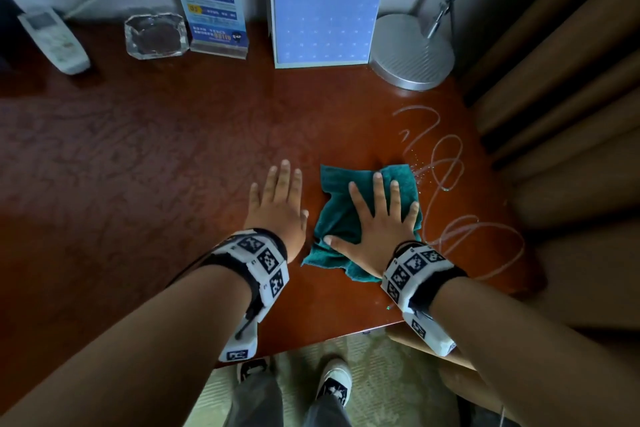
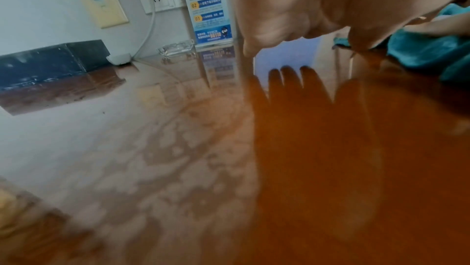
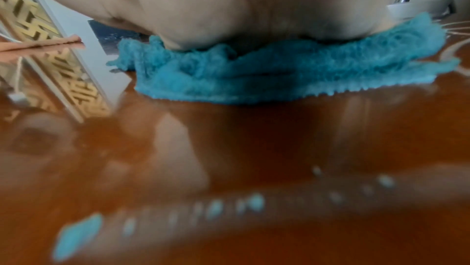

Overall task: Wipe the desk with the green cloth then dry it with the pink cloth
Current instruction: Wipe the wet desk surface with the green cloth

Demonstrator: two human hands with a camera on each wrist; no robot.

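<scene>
The green cloth (image 1: 337,218) lies crumpled on the reddish wooden desk (image 1: 138,166), right of centre. My right hand (image 1: 377,218) presses flat on it with fingers spread and straight. In the right wrist view the palm bears down on the cloth (image 3: 279,70). My left hand (image 1: 278,204) lies flat on the bare desk just left of the cloth, fingers straight. In the left wrist view that hand (image 2: 305,8) shows from below, with the cloth (image 2: 427,48) at the right edge. White looping streaks (image 1: 450,177) mark the desk right of the cloth. No pink cloth is in view.
Along the back stand a remote (image 1: 53,40), a glass ashtray (image 1: 157,35), a blue sign stand (image 1: 211,0), a desk calendar (image 1: 323,14) and a lamp's round metal base (image 1: 412,50). Brown curtains (image 1: 571,97) hang at the right. The desk's front edge (image 1: 329,340) is near my wrists.
</scene>
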